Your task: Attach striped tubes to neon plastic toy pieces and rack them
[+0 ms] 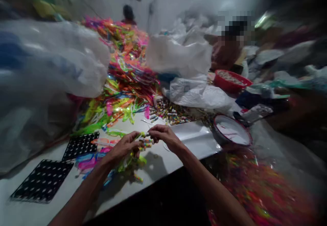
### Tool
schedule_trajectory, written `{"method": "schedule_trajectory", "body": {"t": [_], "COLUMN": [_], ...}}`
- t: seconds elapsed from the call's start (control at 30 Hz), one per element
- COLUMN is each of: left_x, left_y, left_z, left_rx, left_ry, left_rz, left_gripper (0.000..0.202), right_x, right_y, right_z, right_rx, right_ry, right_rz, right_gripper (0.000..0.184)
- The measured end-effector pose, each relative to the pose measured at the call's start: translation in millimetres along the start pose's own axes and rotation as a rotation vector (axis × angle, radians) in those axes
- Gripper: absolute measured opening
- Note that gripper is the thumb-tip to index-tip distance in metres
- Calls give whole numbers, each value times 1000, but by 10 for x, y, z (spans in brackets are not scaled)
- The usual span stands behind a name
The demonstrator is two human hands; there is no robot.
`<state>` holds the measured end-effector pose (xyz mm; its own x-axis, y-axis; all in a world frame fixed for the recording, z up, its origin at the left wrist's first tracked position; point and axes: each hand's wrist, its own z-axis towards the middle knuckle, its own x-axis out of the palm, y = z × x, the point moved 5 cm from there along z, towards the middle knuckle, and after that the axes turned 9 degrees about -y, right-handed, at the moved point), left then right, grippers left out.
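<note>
Two black dotted trays (42,180) (80,145), two round bowls, one red (231,80) and one white-filled (231,133), two hands (122,148) (167,138).

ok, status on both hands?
Left hand gripping a bundle of coloured sticks. Right hand pinching one stick's tip. Loose small pieces and heap of coloured strips beyond; nothing between.

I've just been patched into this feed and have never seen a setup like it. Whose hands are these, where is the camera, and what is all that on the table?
The single picture comes from a camera on a person's head, looking down at their bare hands. The left hand grips a bunch of bright plastic pieces; the right hand pinches a small piece at the bunch's tip. On the white table lie two black dotted trays, a big heap of neon pieces, small capped tubes, clear bags, a white-filled bowl and a red bowl. Another person sits behind, blurred.
</note>
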<state>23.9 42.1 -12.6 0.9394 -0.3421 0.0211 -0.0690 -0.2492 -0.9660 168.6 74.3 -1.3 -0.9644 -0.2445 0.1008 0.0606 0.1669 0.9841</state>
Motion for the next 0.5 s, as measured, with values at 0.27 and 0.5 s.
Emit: {"method": "schedule_trajectory", "body": {"t": [0.27, 0.5], "left_x": [61, 102], "left_y": [20, -50], "left_z": [-144, -235], "left_rx": [3, -16], "left_ry": [53, 87], "left_rz": [52, 0], "left_gripper": [29, 16], "right_x": [86, 117], "right_y": [-23, 14], "right_z": [-92, -142], "right_rx": [21, 2], "right_ry": [73, 155], "right_rz": [73, 26], "right_gripper": [20, 22]}}
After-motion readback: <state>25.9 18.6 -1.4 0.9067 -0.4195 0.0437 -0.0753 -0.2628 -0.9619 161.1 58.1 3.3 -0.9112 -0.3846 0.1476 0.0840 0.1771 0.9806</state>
